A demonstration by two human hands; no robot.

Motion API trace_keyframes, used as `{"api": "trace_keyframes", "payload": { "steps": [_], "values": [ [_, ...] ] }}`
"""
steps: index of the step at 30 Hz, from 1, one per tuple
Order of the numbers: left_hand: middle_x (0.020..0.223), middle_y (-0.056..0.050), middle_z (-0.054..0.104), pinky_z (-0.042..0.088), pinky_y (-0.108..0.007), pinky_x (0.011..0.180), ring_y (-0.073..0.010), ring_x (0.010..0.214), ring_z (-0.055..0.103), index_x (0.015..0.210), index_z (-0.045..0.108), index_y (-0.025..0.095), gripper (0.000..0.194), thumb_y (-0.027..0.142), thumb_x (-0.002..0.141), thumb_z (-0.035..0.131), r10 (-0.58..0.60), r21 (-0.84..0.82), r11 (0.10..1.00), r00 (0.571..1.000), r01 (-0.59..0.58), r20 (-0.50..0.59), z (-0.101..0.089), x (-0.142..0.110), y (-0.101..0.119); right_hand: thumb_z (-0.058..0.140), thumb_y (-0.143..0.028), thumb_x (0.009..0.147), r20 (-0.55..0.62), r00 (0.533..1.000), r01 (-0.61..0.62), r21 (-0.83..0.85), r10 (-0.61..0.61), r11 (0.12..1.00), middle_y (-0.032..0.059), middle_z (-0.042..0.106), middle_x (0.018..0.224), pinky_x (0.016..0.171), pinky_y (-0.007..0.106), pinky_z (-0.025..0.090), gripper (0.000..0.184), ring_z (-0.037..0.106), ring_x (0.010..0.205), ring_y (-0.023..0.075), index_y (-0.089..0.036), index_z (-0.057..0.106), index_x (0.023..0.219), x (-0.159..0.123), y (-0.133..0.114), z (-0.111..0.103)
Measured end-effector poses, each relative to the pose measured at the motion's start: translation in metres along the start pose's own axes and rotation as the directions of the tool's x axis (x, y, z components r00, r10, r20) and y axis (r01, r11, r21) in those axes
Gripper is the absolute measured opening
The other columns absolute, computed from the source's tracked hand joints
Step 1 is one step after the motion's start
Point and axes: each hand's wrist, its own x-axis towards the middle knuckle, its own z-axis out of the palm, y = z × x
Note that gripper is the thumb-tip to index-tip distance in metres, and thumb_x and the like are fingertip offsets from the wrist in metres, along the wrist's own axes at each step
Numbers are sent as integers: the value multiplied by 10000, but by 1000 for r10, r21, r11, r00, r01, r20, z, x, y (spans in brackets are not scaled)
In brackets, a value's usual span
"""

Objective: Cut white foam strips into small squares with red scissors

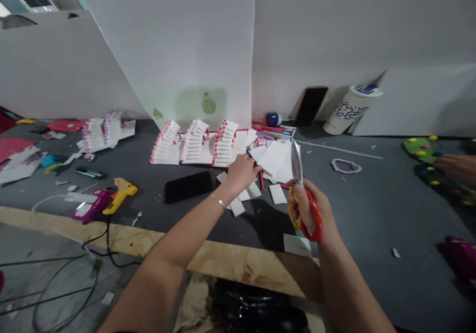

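My right hand (310, 206) is wrapped round the handles of a pair of scissors (296, 162), one loop red and the other yellow. The metal blades point away from me and look closed, with nothing visible between them. Over the pile of white paper pieces (278, 159), my left hand (241, 172) reaches down with curled fingers. Its fingertips are partly hidden, so what they hold cannot be made out. Small white card pieces (277, 194) lie between the hands. Behind the left hand stand three fanned rows of white folded strips with red and pink tips (225, 144).
A black phone (188, 187) lies left of my left hand. Glue guns, one yellow (119, 196) and one purple (92, 205), rest near the front edge. A paper cup (349, 109) and leaning phone (311, 105) stand behind. Another person's hand (457, 168) touches green felt-like material.
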Motion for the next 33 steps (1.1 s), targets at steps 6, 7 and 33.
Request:
{"api": "trace_keyframes", "payload": {
  "steps": [6,7,33],
  "values": [
    [1114,-196,594,424,-390,889,-330,1135,502,994,642,95,375,419,806,657,-41,17,999,999,40,15,18,29,21,511,-632,841,-44,999,25,2,-25,1000,-81,458,478,317,193,337,416,409,329,77,-217,539,850,6,0,-2],
    [1112,-192,597,422,-387,884,-328,1126,510,990,634,100,359,398,794,675,-54,-5,999,998,54,8,18,31,22,506,-631,844,-50,998,29,4,-29,1000,-81,459,476,320,197,336,414,414,331,81,-218,534,856,7,0,-2],
    [858,-84,694,461,-341,800,-221,840,615,873,673,176,219,361,831,564,-141,-509,853,990,117,-10,-17,-41,-24,689,-269,650,-438,898,193,292,-49,937,-51,539,799,547,243,466,470,563,592,103,-258,349,975,29,17,0]
  ]
}}
